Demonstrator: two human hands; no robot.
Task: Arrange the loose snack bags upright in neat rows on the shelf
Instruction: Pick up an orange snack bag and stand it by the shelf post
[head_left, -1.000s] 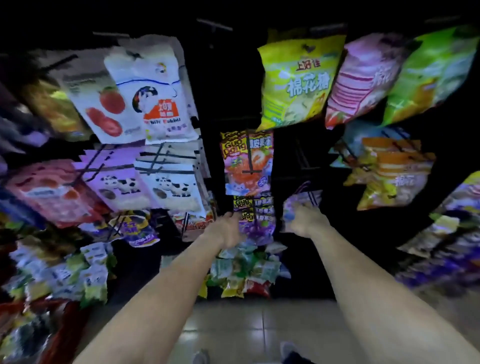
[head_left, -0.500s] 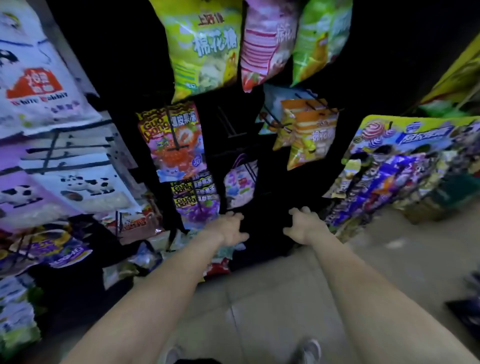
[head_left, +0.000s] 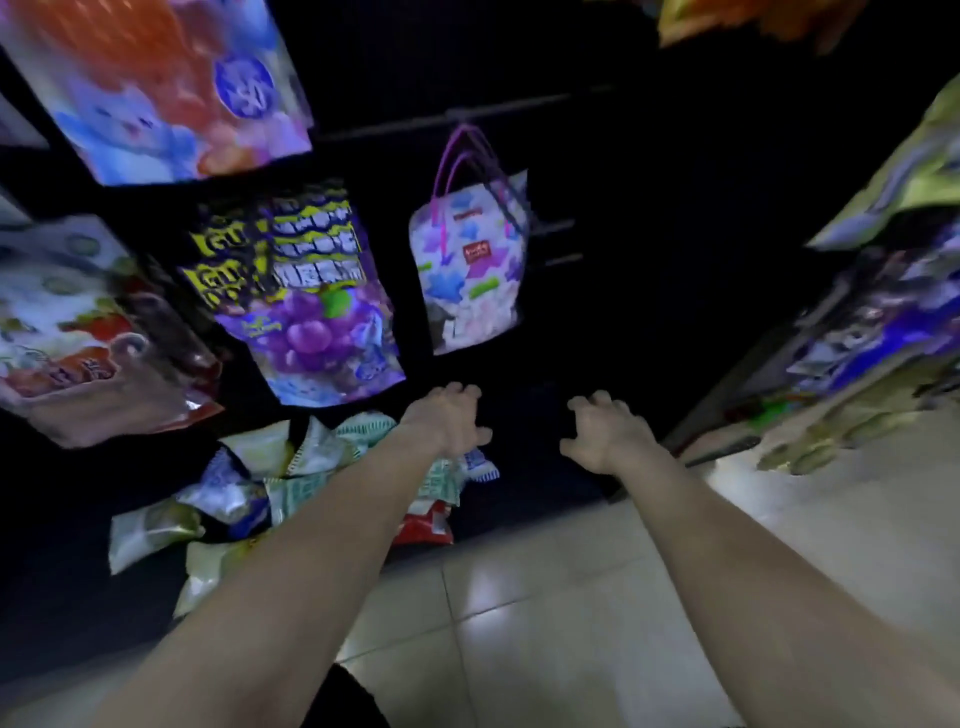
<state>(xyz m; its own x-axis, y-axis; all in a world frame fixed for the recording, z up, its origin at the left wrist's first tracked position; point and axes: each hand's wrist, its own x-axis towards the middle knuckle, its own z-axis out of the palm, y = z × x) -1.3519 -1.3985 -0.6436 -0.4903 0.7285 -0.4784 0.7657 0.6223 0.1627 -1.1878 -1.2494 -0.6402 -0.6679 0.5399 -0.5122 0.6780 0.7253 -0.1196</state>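
Now closer and lower than a moment ago, both arms reaching toward the dark bottom shelf (head_left: 519, 499). Left hand (head_left: 448, 426) and right hand (head_left: 602, 434) empty, fingers spread and curled. Loose snack bags (head_left: 260, 488) heaped at shelf's left end, beneath left forearm. Best gathered one at a time, stood upright from the back edge forward.

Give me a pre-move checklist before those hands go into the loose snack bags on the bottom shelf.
1. Left hand empty, fingers spread: ok.
2. Right hand empty: ok.
3. Loose snack bags within reach under the left hand: ok.
4. Bags upright in rows: not ok, heaped and tilted.
5. Dark shelf space ahead of the right hand free: cannot tell.
6. Purple grape bag hanging clear above the heap: ok.
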